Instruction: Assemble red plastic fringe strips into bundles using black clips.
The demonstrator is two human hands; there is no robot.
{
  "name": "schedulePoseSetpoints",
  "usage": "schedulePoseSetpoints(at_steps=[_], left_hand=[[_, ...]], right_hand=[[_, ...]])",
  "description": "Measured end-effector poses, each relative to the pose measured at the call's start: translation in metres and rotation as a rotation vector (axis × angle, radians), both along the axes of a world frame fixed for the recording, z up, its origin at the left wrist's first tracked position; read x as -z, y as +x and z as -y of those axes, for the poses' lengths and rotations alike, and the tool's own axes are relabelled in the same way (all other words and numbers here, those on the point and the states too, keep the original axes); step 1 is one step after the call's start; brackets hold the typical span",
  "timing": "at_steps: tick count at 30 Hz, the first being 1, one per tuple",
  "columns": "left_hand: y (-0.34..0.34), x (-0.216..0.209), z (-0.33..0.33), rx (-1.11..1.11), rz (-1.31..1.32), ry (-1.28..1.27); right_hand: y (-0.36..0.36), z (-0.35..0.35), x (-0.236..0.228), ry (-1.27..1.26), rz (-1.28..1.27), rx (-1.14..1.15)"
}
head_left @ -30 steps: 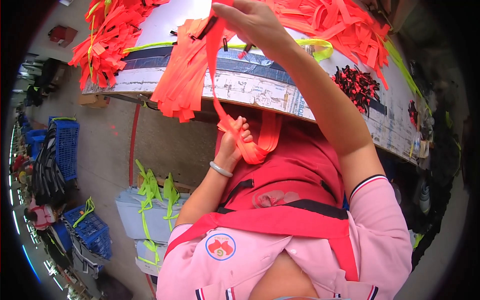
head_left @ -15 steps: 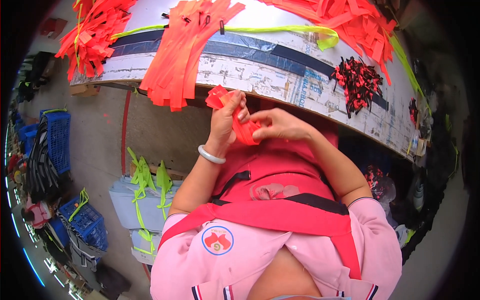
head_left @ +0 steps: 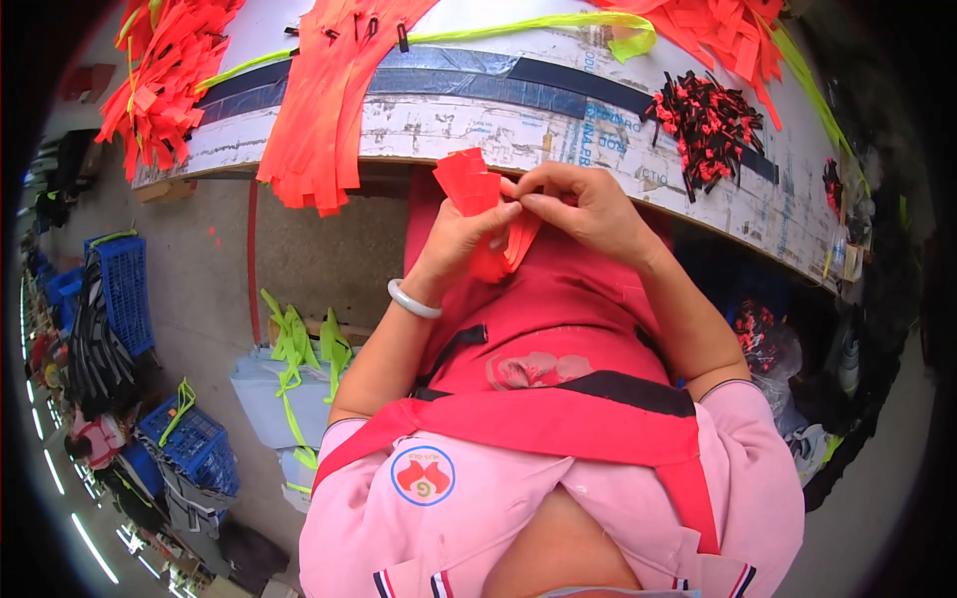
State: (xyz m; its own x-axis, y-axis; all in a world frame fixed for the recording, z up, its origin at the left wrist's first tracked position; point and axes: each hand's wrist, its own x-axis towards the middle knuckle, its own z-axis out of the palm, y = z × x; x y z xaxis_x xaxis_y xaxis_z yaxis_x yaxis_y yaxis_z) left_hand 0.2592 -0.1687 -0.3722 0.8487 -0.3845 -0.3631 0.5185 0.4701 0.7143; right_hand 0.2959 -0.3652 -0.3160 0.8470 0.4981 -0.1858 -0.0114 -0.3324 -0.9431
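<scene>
Strips of orange-red ribbon, gathered into one bundle, sit in the left hand in front of the red apron, just off the near edge of the table. That hand is closed round them: flat ends fan out on the far side of the fist, and more of the same ribbon shows between the two hands. The right hand is narrow, thumb and forefinger drawn together beside the left thumb; whether anything small is pinched there I cannot tell.

As far as it shows, the gathering of this one bundle looks done, and the work seems to be at the stage of handling it with the fingertips. No finished tie can be made out on it; the fingers hide that part.

Much ribbon lies outside the hands. A loose spread of strips hangs over the near edge to the left, with small black tabs around its far part. Larger heaps lie at the far left and far right. Small black-and-red pieces are piled on the right, near the edge. Judging by these amounts, most of the material is left to work through.
</scene>
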Motion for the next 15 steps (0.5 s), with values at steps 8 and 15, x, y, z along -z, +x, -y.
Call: schedulePoseSetpoints(at_steps=[8, 15], left_hand=[[-0.005, -0.002, 0.006, 0.097, 0.062, 0.099], [0.009, 0.005, -0.012, 0.085, -0.055, -0.281]], right_hand=[[-0.006, -0.015, 0.017, -0.109, 0.083, -0.098], [0.005, 0.0, 0.002, 0.212, 0.02, -0.044]])
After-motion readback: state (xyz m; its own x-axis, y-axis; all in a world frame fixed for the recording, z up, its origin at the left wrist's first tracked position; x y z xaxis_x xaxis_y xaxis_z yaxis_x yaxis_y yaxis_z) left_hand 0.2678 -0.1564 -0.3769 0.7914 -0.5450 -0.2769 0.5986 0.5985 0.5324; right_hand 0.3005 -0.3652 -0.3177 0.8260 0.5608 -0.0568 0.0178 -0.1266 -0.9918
